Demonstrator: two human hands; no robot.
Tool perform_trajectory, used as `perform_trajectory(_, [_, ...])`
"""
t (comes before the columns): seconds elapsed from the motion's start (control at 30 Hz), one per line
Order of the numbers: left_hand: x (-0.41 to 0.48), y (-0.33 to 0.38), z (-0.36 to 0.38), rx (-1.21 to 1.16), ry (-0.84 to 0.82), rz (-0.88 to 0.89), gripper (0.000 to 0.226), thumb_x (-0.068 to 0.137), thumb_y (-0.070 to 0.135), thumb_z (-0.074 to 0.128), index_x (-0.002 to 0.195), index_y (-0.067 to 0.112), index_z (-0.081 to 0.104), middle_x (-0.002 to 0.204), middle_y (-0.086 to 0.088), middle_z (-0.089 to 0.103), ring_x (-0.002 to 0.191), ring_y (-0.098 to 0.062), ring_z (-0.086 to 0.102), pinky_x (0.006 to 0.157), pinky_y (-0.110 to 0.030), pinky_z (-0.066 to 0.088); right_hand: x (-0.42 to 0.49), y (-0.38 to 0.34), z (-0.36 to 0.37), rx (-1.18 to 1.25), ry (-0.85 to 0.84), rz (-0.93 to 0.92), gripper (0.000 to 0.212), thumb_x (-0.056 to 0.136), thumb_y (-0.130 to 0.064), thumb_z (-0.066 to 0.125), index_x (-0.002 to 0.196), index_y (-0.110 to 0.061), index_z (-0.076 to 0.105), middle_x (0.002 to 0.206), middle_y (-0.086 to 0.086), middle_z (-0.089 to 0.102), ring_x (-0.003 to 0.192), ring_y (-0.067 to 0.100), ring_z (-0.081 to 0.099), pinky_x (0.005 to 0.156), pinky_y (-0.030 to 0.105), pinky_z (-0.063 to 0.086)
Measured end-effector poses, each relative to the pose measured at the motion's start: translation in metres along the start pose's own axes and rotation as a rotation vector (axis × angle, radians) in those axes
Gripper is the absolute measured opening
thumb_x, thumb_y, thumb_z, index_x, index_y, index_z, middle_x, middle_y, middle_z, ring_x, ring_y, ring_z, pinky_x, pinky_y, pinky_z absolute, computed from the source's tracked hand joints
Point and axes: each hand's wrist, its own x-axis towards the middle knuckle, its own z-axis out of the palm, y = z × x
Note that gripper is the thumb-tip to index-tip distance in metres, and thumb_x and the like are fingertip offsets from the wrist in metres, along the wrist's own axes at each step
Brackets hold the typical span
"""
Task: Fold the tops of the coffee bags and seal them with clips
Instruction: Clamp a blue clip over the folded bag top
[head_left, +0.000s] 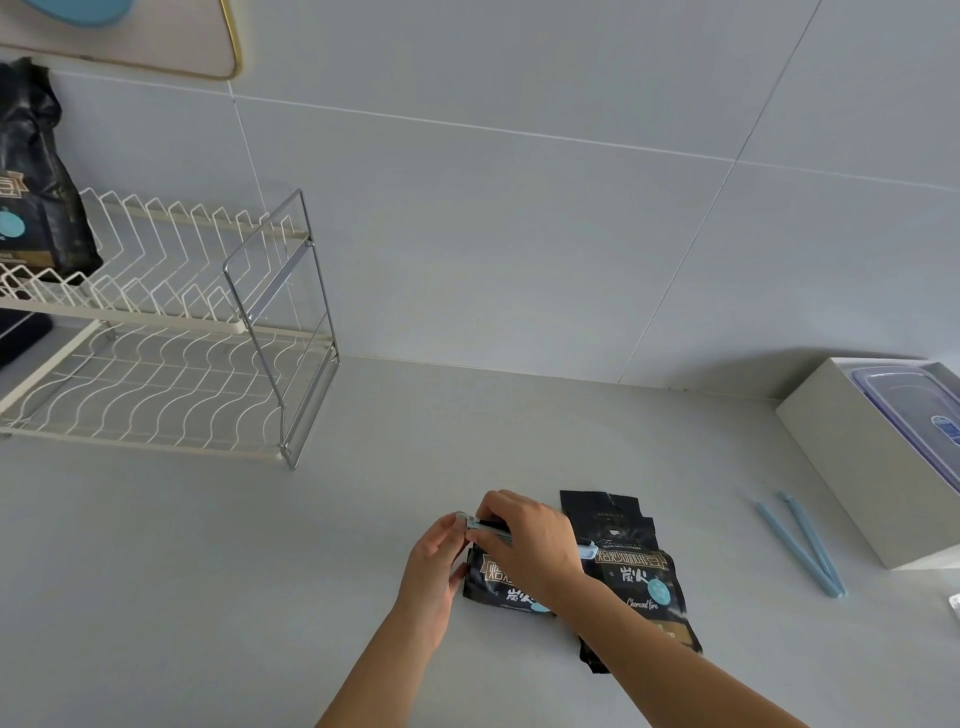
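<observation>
Two black coffee bags lie on the grey counter. The nearer left bag (493, 582) has its top folded, and a light blue clip (480, 525) runs across that fold. My left hand (434, 566) pinches the clip's left end. My right hand (524, 540) presses down on the clip and the fold. The second bag (636, 577) lies to the right, partly under my right forearm, with its top unfolded. A spare light blue clip (802, 543) lies spread in a V on the counter at the right.
A white wire dish rack (171, 332) stands at the left with a third black coffee bag (36, 176) on its upper shelf. A white box (852, 457) holding a clear plastic lidded container (914, 410) sits at the right edge. The tiled wall is behind.
</observation>
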Motion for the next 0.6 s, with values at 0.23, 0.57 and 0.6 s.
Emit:
perform_trajectory(0.23, [-0.002,0.005,0.007,-0.002,-0.037,0.001,0.021,0.094,0.025,0.047,0.087,0.013,0.063,0.083,-0.006,0.062,0.076,-0.013,0.058,0.060,-0.030,0.039,0.000,-0.002,-0.004,0.010,-0.001,-0.040,0.021,0.083,-0.044,0.059,0.079,-0.024,0.052,0.077,-0.007,0.061,0.064,0.013,0.051,0.056,0.024,0.031])
perform_trajectory(0.57, [0.005,0.010,0.004,0.032,0.005,-0.041,0.015,0.088,0.024,0.050,0.082,0.016,0.061,0.082,0.001,0.061,0.089,-0.014,0.057,0.087,-0.035,0.039,-0.001,-0.004,0.001,0.005,0.015,-0.028,0.018,0.085,-0.043,0.056,0.087,-0.025,0.054,0.084,-0.007,0.063,0.072,0.014,0.058,0.057,0.024,0.035])
perform_trajectory(0.6, [0.005,0.010,0.005,0.049,0.013,-0.029,0.015,0.088,0.026,0.052,0.080,0.017,0.061,0.081,0.001,0.062,0.089,-0.014,0.058,0.089,-0.036,0.039,-0.003,-0.003,0.001,0.015,0.019,-0.036,0.018,0.085,-0.044,0.055,0.088,-0.026,0.055,0.084,-0.008,0.064,0.072,0.012,0.058,0.057,0.023,0.036])
